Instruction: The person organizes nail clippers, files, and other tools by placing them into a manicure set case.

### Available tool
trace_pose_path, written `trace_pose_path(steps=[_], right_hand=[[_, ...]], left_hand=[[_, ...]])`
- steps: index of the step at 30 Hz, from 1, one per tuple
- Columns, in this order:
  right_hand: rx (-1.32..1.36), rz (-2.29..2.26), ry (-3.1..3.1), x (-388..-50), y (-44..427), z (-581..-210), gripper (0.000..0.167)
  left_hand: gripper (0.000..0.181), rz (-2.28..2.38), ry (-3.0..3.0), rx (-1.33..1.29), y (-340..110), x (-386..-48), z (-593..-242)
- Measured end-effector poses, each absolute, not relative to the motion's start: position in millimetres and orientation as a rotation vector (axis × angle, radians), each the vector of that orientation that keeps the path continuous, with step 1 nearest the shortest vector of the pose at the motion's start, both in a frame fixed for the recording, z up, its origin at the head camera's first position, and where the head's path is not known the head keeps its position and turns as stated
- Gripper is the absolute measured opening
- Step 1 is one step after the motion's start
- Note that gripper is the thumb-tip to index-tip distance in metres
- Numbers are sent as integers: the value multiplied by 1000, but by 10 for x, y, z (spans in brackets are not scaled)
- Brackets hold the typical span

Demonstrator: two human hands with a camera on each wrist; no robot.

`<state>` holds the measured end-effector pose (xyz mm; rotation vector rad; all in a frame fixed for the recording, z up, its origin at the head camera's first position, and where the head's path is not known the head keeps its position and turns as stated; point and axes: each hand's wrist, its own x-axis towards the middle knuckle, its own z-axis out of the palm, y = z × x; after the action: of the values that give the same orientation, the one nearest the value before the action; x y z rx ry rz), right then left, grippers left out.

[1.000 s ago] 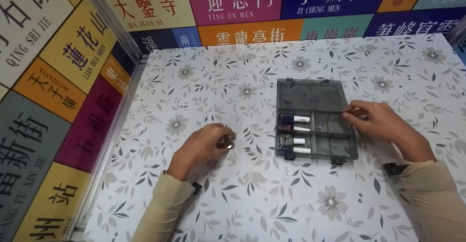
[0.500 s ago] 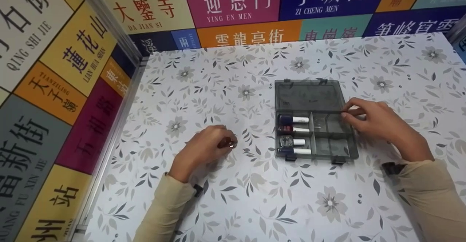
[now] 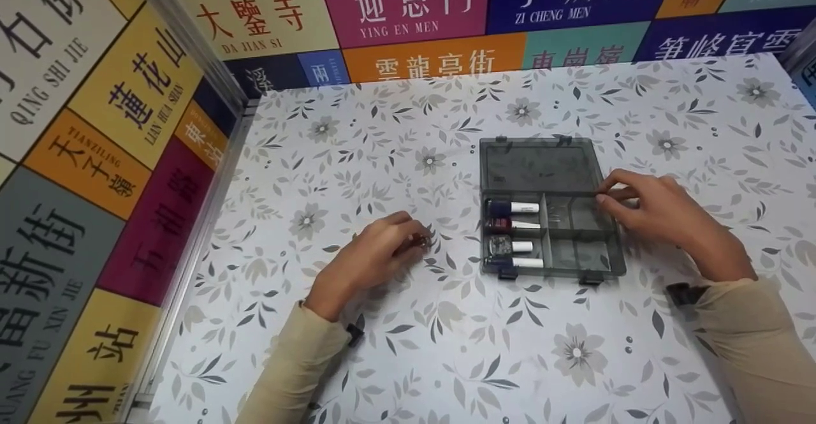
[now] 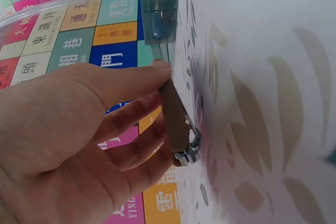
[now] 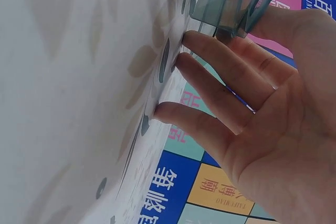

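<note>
My left hand (image 3: pixel 373 255) pinches a small brown piece with a shiny metal end (image 4: pixel 177 124) between thumb and fingers. Its exact kind cannot be told, and in the head view the fingers hide most of it. To the right, an open smoky-grey plastic compartment box (image 3: pixel 583 255) lies on the table, lid folded back. Several nail polish bottles (image 3: pixel 510 225) with white caps lie in its left compartments. My right hand (image 3: pixel 666 217) pinches the box's right edge with thumb and index finger. In the right wrist view, its other fingertips (image 5: pixel 167 110) rest on the tabletop.
A white tablecloth (image 3: pixel 382 150) with grey leaves and flowers covers the table. Colourful panels (image 3: pixel 408 3) with lettering stand along the back and left sides. The box's right compartments hold a few thin clear pieces (image 3: pixel 556 212).
My left hand has moved a little to the right, toward the box, with the brown piece in its fingers. The right hand has stayed at the box's edge.
</note>
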<state>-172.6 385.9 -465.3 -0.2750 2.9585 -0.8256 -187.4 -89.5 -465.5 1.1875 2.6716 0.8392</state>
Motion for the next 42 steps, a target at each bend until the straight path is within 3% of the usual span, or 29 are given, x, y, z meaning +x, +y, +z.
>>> trace_pose_path(steps=[23, 42], right_hand=[[-268, -907, 2965, -1716, 3817, -4675, 18], [-347, -913, 3014, -1677, 3849, -4720, 18]], left_hand=[[31, 784, 2598, 1542, 31, -1890, -4410], [22, 837, 2501, 1683, 600, -1901, -4444]])
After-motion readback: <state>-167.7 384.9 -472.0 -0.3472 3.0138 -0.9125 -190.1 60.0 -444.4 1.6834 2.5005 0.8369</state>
